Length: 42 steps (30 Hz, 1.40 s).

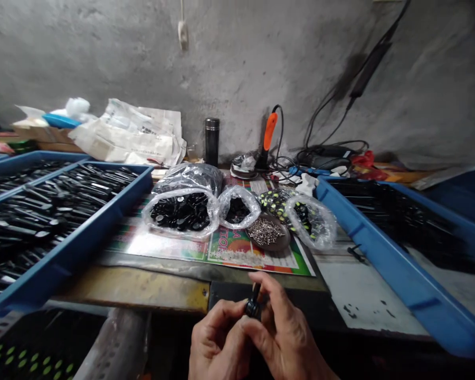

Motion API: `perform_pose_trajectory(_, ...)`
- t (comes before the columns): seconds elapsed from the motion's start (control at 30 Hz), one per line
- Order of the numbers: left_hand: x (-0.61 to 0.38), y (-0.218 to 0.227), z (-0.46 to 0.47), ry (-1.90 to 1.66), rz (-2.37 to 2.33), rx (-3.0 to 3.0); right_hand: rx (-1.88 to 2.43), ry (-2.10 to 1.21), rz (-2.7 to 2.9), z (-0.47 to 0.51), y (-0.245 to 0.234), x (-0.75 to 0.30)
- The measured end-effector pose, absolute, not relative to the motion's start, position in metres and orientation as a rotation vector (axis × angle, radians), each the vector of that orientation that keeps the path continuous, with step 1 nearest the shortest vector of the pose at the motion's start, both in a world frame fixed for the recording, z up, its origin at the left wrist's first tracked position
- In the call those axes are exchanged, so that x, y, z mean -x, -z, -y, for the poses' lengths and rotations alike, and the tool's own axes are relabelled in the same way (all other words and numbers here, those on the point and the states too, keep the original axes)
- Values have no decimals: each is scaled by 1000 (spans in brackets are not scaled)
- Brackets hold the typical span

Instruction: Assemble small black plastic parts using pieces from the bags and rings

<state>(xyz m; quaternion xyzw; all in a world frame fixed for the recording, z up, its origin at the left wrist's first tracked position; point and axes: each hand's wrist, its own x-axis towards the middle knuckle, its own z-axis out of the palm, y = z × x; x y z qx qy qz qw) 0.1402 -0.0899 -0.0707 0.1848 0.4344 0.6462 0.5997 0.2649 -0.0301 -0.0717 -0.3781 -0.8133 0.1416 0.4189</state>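
Note:
My left hand and my right hand meet low in the view, their fingers pinching a small black plastic part with a thin stem pointing up. Beyond my hands, on a printed paper sheet, lies a brown dish of small metal screws. Transparent plastic bags of round black parts stand behind it, and one bag holds yellow-dotted pieces. To the left sits a blue tray of long black pieces, and another blue tray sits to the right.
A black thermos flask and an orange-handled electric tool with its cord stand against the concrete wall. Black cables and crumpled papers lie along the bench's back. A black dotted crate sits low at left.

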Motion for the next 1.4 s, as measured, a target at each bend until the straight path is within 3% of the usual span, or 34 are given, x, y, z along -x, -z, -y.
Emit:
perform_pose_trajectory(0.3, -138, 75, 91, -1479, -1012, -420, 874, -217, 2051, 34, 66, -262)
perform_pose_trajectory(0.6, -140, 79, 91, -1466, -1044, -475, 850, 237, 2038, 37, 82, -252)
perform_pose_trajectory(0.93, -137, 81, 89, -1484, -1027, -497, 848, -79, 2100, 35, 76, -254)
perform_pose_trajectory(1.4, -141, 79, 92, -1488, -1051, -502, 877, -6, 2058, 33, 81, -247)
